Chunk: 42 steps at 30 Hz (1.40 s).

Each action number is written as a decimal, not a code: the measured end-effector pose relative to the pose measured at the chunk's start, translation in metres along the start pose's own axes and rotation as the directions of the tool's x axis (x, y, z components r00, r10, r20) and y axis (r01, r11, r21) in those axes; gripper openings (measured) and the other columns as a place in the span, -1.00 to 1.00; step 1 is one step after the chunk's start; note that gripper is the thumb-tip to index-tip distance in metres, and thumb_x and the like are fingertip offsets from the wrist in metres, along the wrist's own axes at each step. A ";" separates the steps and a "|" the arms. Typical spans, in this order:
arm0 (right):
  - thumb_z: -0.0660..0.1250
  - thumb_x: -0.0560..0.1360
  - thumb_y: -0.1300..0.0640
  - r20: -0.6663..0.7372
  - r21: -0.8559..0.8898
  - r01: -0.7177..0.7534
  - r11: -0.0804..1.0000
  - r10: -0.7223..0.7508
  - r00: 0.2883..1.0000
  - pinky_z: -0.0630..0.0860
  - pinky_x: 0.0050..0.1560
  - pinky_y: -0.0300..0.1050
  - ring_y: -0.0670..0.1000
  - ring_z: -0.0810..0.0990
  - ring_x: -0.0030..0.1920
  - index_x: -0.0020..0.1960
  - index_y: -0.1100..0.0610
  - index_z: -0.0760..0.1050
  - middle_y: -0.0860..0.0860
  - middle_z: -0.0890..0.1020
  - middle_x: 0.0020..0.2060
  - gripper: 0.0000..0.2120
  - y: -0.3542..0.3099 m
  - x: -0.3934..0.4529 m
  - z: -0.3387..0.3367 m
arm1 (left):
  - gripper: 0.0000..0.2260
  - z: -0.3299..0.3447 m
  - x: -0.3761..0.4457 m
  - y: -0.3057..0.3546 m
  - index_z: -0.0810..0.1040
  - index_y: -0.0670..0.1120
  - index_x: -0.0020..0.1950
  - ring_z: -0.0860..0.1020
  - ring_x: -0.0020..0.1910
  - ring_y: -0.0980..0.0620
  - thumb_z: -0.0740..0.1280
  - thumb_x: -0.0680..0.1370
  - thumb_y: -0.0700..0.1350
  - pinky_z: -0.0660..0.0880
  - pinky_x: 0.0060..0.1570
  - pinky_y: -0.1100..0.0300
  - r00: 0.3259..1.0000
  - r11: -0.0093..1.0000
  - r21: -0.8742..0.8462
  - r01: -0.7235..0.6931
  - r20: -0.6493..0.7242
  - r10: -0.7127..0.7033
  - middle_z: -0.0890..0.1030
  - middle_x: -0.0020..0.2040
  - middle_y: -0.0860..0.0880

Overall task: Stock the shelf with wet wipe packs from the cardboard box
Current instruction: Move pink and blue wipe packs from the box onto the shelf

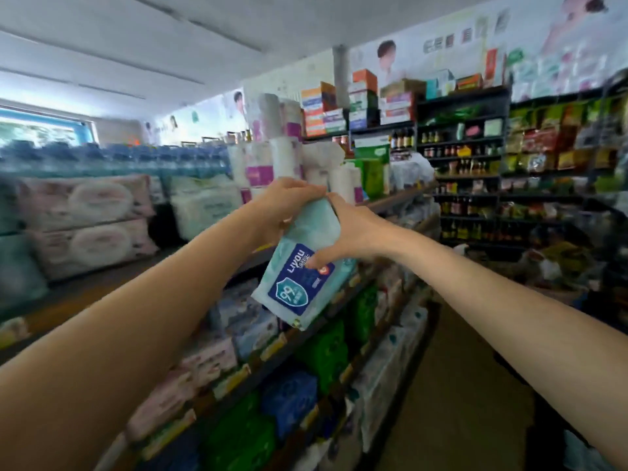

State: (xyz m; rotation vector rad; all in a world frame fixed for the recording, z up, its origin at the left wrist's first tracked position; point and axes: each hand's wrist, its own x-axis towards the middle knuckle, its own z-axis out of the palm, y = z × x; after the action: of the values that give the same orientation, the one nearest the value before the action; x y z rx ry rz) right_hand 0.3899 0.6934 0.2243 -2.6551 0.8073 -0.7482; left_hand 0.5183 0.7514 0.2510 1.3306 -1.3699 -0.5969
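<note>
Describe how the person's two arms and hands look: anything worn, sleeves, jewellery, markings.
Both forearms are bare as far as the frame shows, with no sleeves in view. The left hand and right hand wear no gloves; no watch, bracelet or ring is visible. No markings can be made out.

Bg blurred. Far left, a bright window (37, 129). Below it, a long row of blue-capped water bottle packs (112, 161), w/ pink tissue packs (88, 202) stacked beneath. White paper rolls (282, 158) w/ purple labels stood piled mid-frame. Cartons (339, 110), orange and white, sat on top of a dark rack at the back. Dark sauce bottles (458, 164) filled the rack's levels; snack bags (557, 137) hung to the right. Posters (509, 35) covered the wall above. Brown floor (458, 385) ran along the aisle.
</note>
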 end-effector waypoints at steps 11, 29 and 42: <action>0.58 0.20 0.10 -0.188 0.511 0.425 0.747 -0.386 0.903 0.58 0.09 -0.07 -0.08 0.60 0.06 0.27 -0.04 0.21 -0.11 0.54 0.04 -0.22 -0.162 0.142 0.013 | -0.32 -0.258 -0.067 0.006 0.36 0.09 0.27 0.61 0.10 0.11 0.58 0.23 -0.05 0.56 0.09 0.19 0.997 0.822 0.566 0.060 0.002 -0.074 0.60 0.15 0.07; 0.57 0.24 0.12 -0.044 0.771 0.409 0.489 -0.600 0.799 0.49 0.24 0.01 -0.01 0.50 0.21 0.33 0.09 0.26 0.01 0.50 0.23 -0.23 -0.276 0.257 0.169 | -0.04 -0.375 -0.115 0.044 0.08 -0.09 0.51 0.32 0.40 -0.14 0.54 0.26 0.07 0.23 0.41 -0.01 0.720 -0.167 0.754 0.636 -0.657 -0.223 0.32 0.44 -0.11; 0.48 0.36 0.03 0.215 0.693 0.210 0.690 -0.476 0.853 0.35 0.36 0.01 0.07 0.37 0.35 0.48 0.15 0.05 0.07 0.37 0.38 -0.13 -0.269 0.259 0.205 | -0.40 -0.366 -0.106 -0.010 0.21 -0.05 0.46 0.35 0.37 -0.08 0.36 0.48 -0.02 0.27 0.39 -0.03 0.866 -0.196 0.850 0.489 -0.500 -0.007 0.35 0.41 -0.08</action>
State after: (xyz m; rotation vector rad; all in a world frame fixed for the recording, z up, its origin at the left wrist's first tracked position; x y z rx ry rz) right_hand 0.8048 0.7815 0.2614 -2.1855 -0.0977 -0.4386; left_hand 0.8301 0.9614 0.3124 2.9213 -1.1000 0.8317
